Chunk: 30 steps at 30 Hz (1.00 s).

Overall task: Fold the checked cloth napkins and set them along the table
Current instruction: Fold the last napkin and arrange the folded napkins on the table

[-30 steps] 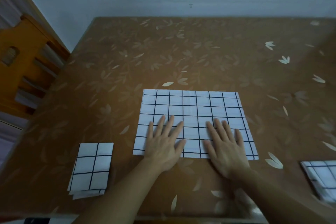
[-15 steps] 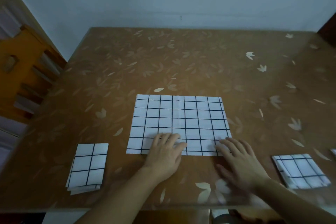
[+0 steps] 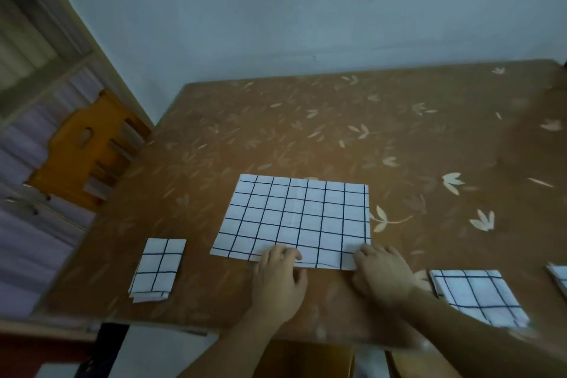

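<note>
A white napkin with a black check [image 3: 294, 218] lies spread flat near the front of the brown table [image 3: 337, 132]. My left hand [image 3: 280, 278] pinches its near edge around the middle, fingers curled on the cloth. At the near right corner my right hand [image 3: 382, 275] grips the same edge. A folded napkin [image 3: 158, 268] lies at the front left. Another folded napkin [image 3: 474, 294] lies at the front right, partly behind my right forearm.
The corner of a further checked cloth [image 3: 558, 279] shows at the right frame edge. An orange wooden chair [image 3: 89, 147] stands beside the table's left edge. A pale wall runs behind the table. The table's front edge is just below my wrists.
Both hands slid back from lying flat on the napkin to its near edge and now curl on it. The view has shifted, showing the right folded napkin more fully.
</note>
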Available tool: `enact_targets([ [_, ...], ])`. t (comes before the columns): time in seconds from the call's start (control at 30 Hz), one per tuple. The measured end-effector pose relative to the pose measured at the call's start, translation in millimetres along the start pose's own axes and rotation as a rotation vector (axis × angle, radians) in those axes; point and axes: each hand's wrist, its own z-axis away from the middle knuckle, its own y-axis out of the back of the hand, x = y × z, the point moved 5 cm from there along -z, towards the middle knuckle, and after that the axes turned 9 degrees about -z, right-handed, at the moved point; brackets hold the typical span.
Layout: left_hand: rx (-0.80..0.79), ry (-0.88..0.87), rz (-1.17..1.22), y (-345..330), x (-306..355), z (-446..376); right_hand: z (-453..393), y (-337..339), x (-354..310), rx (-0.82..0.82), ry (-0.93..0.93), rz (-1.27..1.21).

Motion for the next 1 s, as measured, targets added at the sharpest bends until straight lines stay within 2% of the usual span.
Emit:
enact_targets([
  [0.07, -0.089, 0.111, 0.176, -1, 9, 12, 14, 2, -3, -0.016, -0.047, -0.135],
  [0.17, -0.454, 0.321, 0.482, -17, 25, 30, 32, -8, -18, -0.079, -0.078, -0.292],
  [0.23, -0.585, 0.489, 0.635, -21, 32, 39, 39, -13, -32, -0.098, -0.121, -0.391],
  [0.4, -0.437, 0.713, 0.978, -21, 24, 48, 53, -16, -66, -0.063, -0.1, -0.539],
  [0.5, -0.354, 0.796, 1.071, -19, 3, 52, 59, -19, -82, 0.024, -0.013, -0.568],
  [0.6, -0.329, 0.799, 1.133, -11, -18, 60, 63, -25, -84, 0.105, 0.082, -0.422],
  [0.7, -0.322, 0.778, 1.252, 5, -40, 74, 59, -35, -84, 0.086, 0.13, -0.141],
  [0.77, -0.334, 0.762, 1.294, 9, -59, 81, 54, -37, -81, 0.136, 0.093, -0.046],
  [0.87, -0.349, 0.759, 1.31, 13, -86, 92, 51, -25, -73, 0.228, 0.002, -0.109],
  [0.93, -0.318, 0.734, 1.309, 15, -99, 95, 54, -13, -75, 0.271, 0.047, -0.15],
  [1.0, -0.275, 0.688, 1.246, 17, -104, 93, 61, -2, -82, 0.217, 0.115, -0.161],
])
